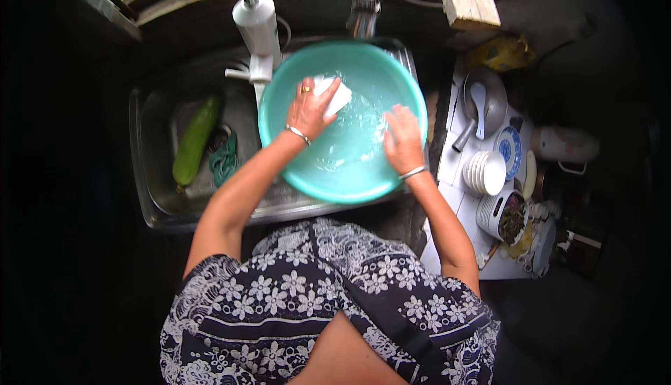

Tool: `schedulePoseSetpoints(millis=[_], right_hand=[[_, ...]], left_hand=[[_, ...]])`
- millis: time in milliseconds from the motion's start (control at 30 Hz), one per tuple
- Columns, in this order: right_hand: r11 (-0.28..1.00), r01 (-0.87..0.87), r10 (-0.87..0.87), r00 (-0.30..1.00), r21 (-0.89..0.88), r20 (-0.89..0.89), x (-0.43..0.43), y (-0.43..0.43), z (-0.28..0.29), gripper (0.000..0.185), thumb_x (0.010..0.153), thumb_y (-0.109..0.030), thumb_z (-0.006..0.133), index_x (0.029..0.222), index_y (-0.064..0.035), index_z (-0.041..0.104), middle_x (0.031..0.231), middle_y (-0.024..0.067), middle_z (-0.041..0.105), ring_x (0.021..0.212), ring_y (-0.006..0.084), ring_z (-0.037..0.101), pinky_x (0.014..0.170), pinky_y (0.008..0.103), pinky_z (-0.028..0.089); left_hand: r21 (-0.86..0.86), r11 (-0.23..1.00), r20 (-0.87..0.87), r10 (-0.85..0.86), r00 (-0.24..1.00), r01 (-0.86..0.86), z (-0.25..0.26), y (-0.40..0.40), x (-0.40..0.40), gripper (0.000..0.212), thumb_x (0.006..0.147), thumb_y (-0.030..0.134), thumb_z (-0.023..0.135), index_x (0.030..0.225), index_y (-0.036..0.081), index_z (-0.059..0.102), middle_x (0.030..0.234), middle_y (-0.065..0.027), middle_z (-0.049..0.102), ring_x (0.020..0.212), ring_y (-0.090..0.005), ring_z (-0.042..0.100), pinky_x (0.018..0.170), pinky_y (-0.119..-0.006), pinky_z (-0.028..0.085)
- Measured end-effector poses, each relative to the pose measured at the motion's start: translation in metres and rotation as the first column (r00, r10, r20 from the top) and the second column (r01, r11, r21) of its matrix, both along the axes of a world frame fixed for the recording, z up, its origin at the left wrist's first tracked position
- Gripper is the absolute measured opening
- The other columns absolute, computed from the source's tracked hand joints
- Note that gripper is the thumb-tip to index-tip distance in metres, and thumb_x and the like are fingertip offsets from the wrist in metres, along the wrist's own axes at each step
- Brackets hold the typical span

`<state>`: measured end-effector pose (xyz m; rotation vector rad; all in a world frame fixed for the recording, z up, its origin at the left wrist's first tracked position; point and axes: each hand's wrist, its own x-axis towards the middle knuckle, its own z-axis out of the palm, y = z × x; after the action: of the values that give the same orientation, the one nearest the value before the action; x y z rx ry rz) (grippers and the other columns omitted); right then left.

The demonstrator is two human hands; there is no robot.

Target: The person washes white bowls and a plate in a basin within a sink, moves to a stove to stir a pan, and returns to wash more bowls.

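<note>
My left hand [310, 107] grips a small white bowl [335, 95] inside a turquoise plastic basin [343, 194]. Clear water [348, 133] ripples in the basin below it. On the basin's right side, my right hand [402, 141] hovers over or touches the water, fingers apart and blurred, with nothing seen in it. The basin rests over the right part of a stainless steel sink [262, 216]. Part of the bowl is hidden behind my left fingers.
In the left sink bowl lie a long green gourd [195, 141] and a green cloth [224, 160]. A white faucet unit [258, 31] stands behind. On the white-tiled counter at right are stacked white bowls [485, 173], a metal ladle [485, 102], a blue-patterned plate [508, 146] and a white basket [490, 214].
</note>
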<state>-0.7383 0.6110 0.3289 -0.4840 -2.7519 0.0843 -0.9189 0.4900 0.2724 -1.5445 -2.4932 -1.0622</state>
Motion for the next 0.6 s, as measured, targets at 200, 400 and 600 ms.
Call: schedulePoseSetpoints(millis=[200,400,600], right_hand=[[0.82,0.47,-0.514,0.856,-0.327,-0.058,0.061,0.014,-0.02,0.03,0.072,-0.014,0.056,0.096,0.0013,0.047,0.082,0.0139,0.051,0.074,0.0255,0.05,0.068,0.0335,0.041],[-0.086,0.041,-0.693,0.715,-0.995,0.089,0.041,0.007,-0.018,0.024,0.065,-0.002,0.055,0.087,0.0038,0.05,0.075,0.0087,0.055,0.064,0.0157,0.052,0.058,0.0258,0.043],[0.04,-0.087,-0.672,0.735,-0.995,-0.091,0.046,0.003,0.014,0.023,0.059,0.006,0.05,0.082,0.0025,0.049,0.072,0.0063,0.054,0.061,0.0144,0.051,0.059,0.0245,0.042]], left_hand=[[0.145,0.972,0.223,0.149,0.963,-0.184,0.011,-0.037,-0.003,0.068,0.059,0.016,0.068,0.12,0.016,0.037,0.096,-0.0147,0.037,0.088,-0.0272,0.04,0.076,-0.033,0.038],[0.219,0.822,0.766,0.189,0.615,-0.525,0.013,-0.084,-0.009,0.05,0.073,0.022,0.061,0.115,0.005,0.041,0.083,-0.0067,0.044,0.073,-0.0125,0.045,0.064,-0.024,0.04],[0.331,0.639,0.864,0.09,0.495,-0.694,0.026,-0.153,0.004,0.043,0.077,0.02,0.056,0.113,0.001,0.042,0.073,0.0008,0.049,0.063,-0.0033,0.043,0.056,-0.016,0.035]])
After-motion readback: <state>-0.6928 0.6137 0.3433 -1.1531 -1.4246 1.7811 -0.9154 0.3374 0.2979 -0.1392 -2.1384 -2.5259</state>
